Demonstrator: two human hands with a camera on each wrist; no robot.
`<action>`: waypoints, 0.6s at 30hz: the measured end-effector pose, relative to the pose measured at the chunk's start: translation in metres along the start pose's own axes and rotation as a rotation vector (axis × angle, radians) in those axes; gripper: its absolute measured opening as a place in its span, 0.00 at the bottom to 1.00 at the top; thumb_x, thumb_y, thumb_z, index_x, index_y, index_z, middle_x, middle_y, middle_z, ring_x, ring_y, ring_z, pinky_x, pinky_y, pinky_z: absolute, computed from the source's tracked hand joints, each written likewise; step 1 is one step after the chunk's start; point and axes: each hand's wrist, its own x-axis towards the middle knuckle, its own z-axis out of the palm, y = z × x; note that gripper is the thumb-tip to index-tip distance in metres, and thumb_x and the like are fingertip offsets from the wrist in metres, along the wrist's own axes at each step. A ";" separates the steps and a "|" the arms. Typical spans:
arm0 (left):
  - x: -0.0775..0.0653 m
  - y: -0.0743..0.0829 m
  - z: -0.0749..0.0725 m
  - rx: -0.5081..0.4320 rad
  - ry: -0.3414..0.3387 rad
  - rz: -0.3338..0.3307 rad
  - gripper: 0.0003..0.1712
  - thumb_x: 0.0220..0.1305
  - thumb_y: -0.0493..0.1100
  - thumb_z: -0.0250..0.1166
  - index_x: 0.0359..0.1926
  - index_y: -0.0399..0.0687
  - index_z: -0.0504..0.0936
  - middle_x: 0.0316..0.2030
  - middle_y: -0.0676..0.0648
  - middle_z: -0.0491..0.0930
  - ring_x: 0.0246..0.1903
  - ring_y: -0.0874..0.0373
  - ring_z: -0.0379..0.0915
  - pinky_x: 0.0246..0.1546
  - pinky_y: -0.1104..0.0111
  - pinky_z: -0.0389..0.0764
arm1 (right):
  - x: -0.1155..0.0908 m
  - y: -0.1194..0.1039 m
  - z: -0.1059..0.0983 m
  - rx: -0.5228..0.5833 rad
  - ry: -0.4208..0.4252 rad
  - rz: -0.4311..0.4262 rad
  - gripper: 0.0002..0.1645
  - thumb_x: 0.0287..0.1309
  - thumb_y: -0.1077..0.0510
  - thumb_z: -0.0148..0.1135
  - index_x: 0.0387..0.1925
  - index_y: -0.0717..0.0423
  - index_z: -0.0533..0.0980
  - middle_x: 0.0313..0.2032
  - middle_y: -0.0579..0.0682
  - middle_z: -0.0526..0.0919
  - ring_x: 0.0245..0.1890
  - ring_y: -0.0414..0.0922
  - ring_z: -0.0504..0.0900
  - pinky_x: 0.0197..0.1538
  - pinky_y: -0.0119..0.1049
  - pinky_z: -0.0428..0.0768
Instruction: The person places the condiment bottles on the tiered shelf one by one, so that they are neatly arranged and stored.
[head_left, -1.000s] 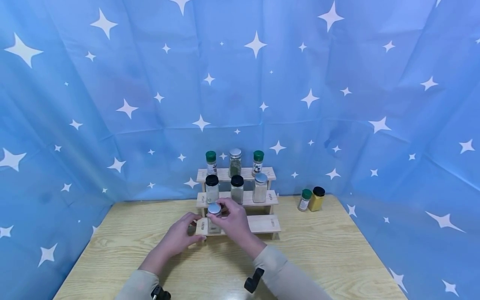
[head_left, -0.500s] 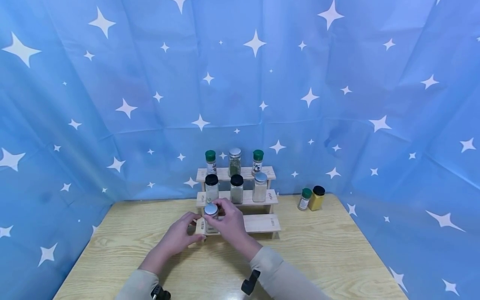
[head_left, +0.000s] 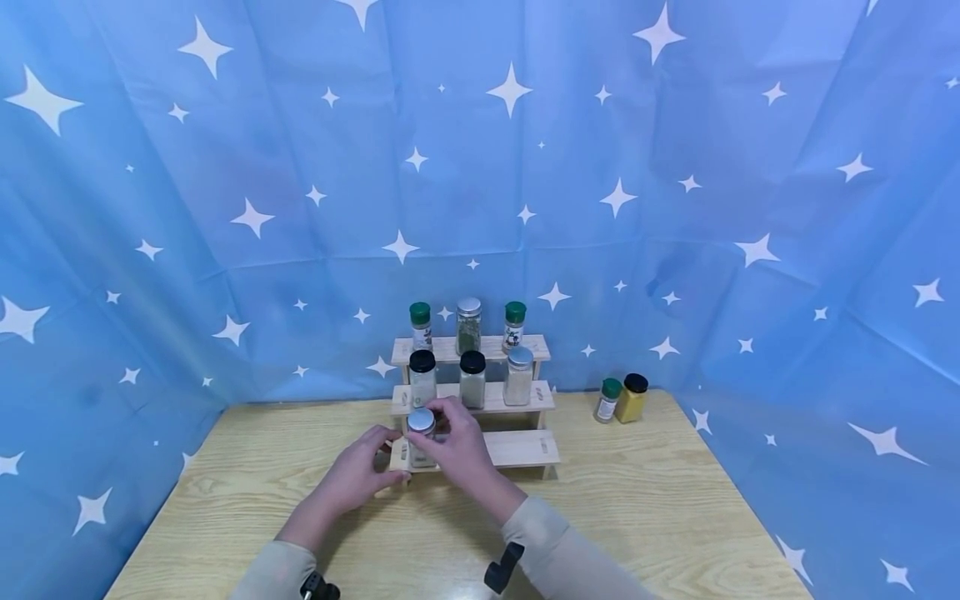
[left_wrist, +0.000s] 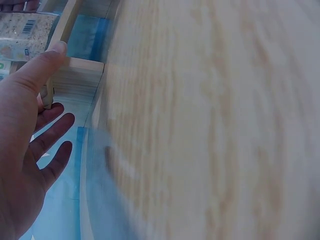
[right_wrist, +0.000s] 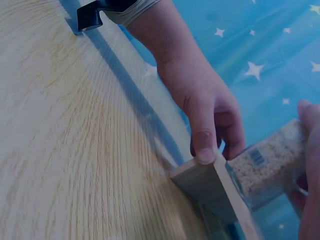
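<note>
A three-tier wooden step rack [head_left: 521,450] stands on the table. My left hand [head_left: 358,473] grips the left end of its lowest step, thumb on the front edge, as the left wrist view shows with the thumb [left_wrist: 47,60] against the wood. With my right hand [head_left: 461,446] I pinch a clear spice jar with a silver lid [head_left: 421,421] near its top. That jar is upright at the left of the lowest step. Pale flaky contents and a barcode show through its side [right_wrist: 272,162] in the right wrist view.
Black-lidded jars [head_left: 423,379] and a silver-lidded jar [head_left: 518,379] line the middle step. On the top step, two green-capped bottles [head_left: 513,327] flank a jar of green herbs [head_left: 468,329]. A green-capped bottle [head_left: 608,400] and a yellow jar [head_left: 632,400] stand on the table at right.
My right hand has shifted the silver-lidded jar slightly left along the lowest step, mostly in the first half second. The left hand has stayed at the rack's end.
</note>
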 end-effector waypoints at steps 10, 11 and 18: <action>0.001 -0.001 0.000 0.004 0.011 0.025 0.38 0.62 0.53 0.86 0.68 0.52 0.82 0.61 0.55 0.82 0.56 0.54 0.83 0.58 0.51 0.86 | -0.011 0.000 -0.020 0.029 0.008 0.092 0.29 0.62 0.40 0.83 0.57 0.45 0.81 0.55 0.44 0.82 0.56 0.47 0.83 0.60 0.55 0.87; 0.001 -0.001 0.000 0.005 0.013 0.026 0.38 0.61 0.53 0.86 0.69 0.51 0.82 0.62 0.55 0.82 0.56 0.54 0.83 0.58 0.51 0.86 | -0.013 0.000 -0.024 0.017 0.010 0.094 0.28 0.62 0.40 0.83 0.57 0.45 0.82 0.55 0.46 0.83 0.56 0.47 0.83 0.60 0.56 0.86; 0.001 0.000 0.000 -0.001 0.001 0.014 0.40 0.62 0.53 0.86 0.71 0.51 0.81 0.62 0.53 0.81 0.57 0.54 0.82 0.58 0.51 0.86 | -0.025 0.009 -0.057 -0.068 0.039 0.115 0.21 0.64 0.46 0.83 0.53 0.41 0.82 0.52 0.41 0.83 0.53 0.43 0.83 0.59 0.52 0.87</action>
